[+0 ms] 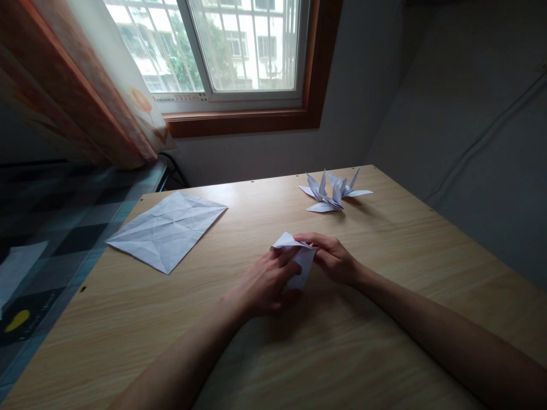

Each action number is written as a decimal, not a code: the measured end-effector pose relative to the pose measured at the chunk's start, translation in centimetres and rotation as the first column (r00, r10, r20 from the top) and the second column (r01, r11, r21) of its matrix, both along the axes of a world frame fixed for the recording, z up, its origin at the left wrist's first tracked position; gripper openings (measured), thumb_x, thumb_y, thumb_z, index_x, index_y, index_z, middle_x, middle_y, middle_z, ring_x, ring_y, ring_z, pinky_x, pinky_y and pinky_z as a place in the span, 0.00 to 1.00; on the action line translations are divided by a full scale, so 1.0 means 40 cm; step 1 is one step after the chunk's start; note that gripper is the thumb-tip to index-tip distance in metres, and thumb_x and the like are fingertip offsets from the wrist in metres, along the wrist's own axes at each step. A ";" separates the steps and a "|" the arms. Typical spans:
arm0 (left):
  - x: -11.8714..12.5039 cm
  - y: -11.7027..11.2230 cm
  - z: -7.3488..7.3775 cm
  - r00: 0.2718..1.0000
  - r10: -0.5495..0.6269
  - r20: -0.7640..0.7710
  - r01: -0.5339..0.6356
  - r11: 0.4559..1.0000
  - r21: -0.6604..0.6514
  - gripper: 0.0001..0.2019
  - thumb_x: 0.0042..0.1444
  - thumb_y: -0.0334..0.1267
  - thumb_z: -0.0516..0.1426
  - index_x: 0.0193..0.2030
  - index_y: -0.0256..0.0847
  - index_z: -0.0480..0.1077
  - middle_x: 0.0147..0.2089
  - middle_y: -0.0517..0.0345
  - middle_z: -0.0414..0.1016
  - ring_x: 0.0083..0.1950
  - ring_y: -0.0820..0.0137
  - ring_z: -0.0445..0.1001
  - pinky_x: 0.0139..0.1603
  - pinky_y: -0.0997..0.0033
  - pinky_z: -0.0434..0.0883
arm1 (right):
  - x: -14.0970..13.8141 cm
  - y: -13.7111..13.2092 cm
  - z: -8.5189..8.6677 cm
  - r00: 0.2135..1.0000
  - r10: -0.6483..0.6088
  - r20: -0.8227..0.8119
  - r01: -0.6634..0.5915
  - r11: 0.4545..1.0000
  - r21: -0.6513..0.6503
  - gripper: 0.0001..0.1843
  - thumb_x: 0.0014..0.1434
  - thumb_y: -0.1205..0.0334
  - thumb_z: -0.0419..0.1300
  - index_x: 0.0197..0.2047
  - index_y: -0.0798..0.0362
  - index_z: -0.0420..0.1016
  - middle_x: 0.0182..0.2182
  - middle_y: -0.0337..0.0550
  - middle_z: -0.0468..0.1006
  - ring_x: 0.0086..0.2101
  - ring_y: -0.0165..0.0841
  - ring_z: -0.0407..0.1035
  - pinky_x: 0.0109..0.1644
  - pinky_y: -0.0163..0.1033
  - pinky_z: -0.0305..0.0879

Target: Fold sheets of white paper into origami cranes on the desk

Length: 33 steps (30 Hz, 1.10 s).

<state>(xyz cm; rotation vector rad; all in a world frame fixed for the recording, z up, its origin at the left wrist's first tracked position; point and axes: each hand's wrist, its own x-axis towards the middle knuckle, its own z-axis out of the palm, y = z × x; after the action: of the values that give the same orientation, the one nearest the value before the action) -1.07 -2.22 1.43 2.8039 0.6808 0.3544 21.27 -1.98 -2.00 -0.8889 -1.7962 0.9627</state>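
Observation:
A small, partly folded piece of white paper (299,256) lies on the wooden table (384,319) near its middle. My left hand (265,282) rests on the paper's left side, fingers curled and pinching its edge. My right hand (331,257) grips the right side, with the fingers pressed along the top fold. Both hands hold the same piece just above the tabletop.
A creased, unfolded white sheet (167,229) lies flat at the table's left. Folded white paper cranes (333,192) stand at the far right of the table. A window (222,45) and a curtain (85,80) are behind; a checked surface (64,228) borders the table's left edge.

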 end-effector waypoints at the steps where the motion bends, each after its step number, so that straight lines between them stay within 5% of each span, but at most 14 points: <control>1: 0.000 0.000 0.000 1.000 -0.002 -0.001 0.002 1.000 0.003 0.14 0.55 0.42 0.58 0.47 0.39 0.68 0.61 0.44 0.66 0.54 0.53 0.67 0.52 0.52 0.68 | -0.002 -0.001 0.003 1.000 -0.005 -0.001 0.005 1.000 0.011 0.21 0.60 0.69 0.53 0.55 0.48 0.74 0.53 0.46 0.76 0.50 0.38 0.71 0.51 0.44 0.70; 5: 0.002 -0.001 0.000 1.000 -0.002 -0.010 0.002 1.000 0.002 0.19 0.55 0.42 0.58 0.53 0.40 0.67 0.63 0.45 0.66 0.57 0.51 0.65 0.55 0.49 0.68 | -0.010 -0.003 0.014 0.998 -0.057 0.024 0.056 0.998 0.025 0.17 0.61 0.66 0.55 0.52 0.51 0.75 0.43 0.46 0.77 0.37 0.33 0.71 0.41 0.39 0.70; 13: 0.004 -0.003 -0.020 0.999 0.049 -0.021 -0.047 0.995 0.083 0.19 0.58 0.43 0.57 0.55 0.41 0.68 0.62 0.48 0.68 0.60 0.49 0.64 0.58 0.44 0.63 | -0.012 -0.005 0.007 0.995 -0.101 0.018 0.101 0.993 -0.056 0.12 0.61 0.65 0.56 0.48 0.53 0.74 0.35 0.42 0.76 0.31 0.29 0.69 0.31 0.33 0.66; 21: 0.008 0.000 -0.025 0.990 0.062 0.129 -0.069 0.996 0.048 0.09 0.61 0.36 0.53 0.46 0.39 0.69 0.47 0.47 0.75 0.48 0.60 0.72 0.52 0.57 0.70 | -0.014 -0.010 0.014 1.000 -0.027 0.013 0.028 0.999 -0.038 0.21 0.55 0.68 0.60 0.53 0.50 0.71 0.43 0.44 0.75 0.33 0.29 0.70 0.34 0.34 0.68; 27: 0.007 0.004 -0.039 0.983 0.080 0.165 -0.093 0.993 0.068 0.07 0.62 0.30 0.49 0.41 0.38 0.67 0.39 0.50 0.74 0.39 0.65 0.73 0.40 0.65 0.72 | -0.024 -0.004 0.020 0.986 -0.084 0.141 0.095 0.993 -0.072 0.24 0.55 0.66 0.62 0.55 0.54 0.70 0.27 0.36 0.72 0.26 0.27 0.65 0.32 0.33 0.64; 33: 0.008 -0.006 -0.027 0.989 0.015 0.150 -0.031 0.994 0.106 0.16 0.62 0.29 0.48 0.55 0.41 0.65 0.46 0.49 0.72 0.41 0.66 0.72 0.41 0.66 0.72 | -0.029 -0.004 0.028 0.985 -0.050 0.168 0.059 0.997 -0.048 0.28 0.51 0.69 0.64 0.56 0.53 0.69 0.31 0.36 0.73 0.27 0.27 0.63 0.32 0.33 0.62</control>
<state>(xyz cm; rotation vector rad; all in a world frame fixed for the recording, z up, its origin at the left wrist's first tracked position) -0.76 -2.46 0.34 2.8356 0.6794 0.6165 20.11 -2.13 -0.90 -1.0733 -1.8835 0.9273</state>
